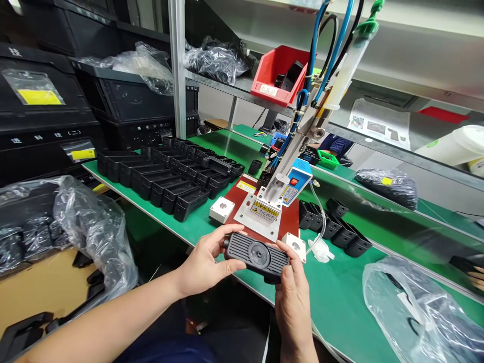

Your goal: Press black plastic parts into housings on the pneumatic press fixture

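Between both hands is a black ribbed plastic housing with a round recessed disc in its middle, held tilted just in front of the press. My left hand grips its left end, thumb on the near edge and fingers behind. On the right end, my right hand is closed, with fingers along the far edge and side. The housing's underside is hidden. Right behind it stands a bench press on a red base plate, with a white button box at the left and another button box beside my right hand.
Rows of black open housings fill the bench's left side. More black parts stand right of the press, near a clear plastic bag. A red bin sits on the shelf. Black crates are stacked left. Another person's hand shows far right.
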`<state>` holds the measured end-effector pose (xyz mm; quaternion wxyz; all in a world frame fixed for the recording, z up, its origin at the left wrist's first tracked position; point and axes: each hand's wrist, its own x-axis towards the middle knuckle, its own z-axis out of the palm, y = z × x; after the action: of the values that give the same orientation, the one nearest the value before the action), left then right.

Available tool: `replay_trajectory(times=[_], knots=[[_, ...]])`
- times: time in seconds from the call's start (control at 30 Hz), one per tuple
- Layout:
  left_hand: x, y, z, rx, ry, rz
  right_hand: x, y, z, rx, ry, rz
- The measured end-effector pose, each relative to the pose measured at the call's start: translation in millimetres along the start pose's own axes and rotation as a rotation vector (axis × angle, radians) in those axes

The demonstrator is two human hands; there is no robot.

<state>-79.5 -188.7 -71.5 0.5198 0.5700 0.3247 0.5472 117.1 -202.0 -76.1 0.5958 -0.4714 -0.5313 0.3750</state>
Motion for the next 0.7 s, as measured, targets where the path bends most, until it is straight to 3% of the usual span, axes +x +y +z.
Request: replay_trajectory(times=[0.23,0.53,0.7], knots=[[1,10,9.8,0.069,0.02,0.306,-2,12,20,0.294,-0.054,0.242],[6,15,13.4,-0.021,-0.009,0.265,-8,16,35,0.578,-0.156,0.494],[1,14,11.5,0.048,-0.013,0.322,-6,15,37,0.493,-0.145,0.445]])
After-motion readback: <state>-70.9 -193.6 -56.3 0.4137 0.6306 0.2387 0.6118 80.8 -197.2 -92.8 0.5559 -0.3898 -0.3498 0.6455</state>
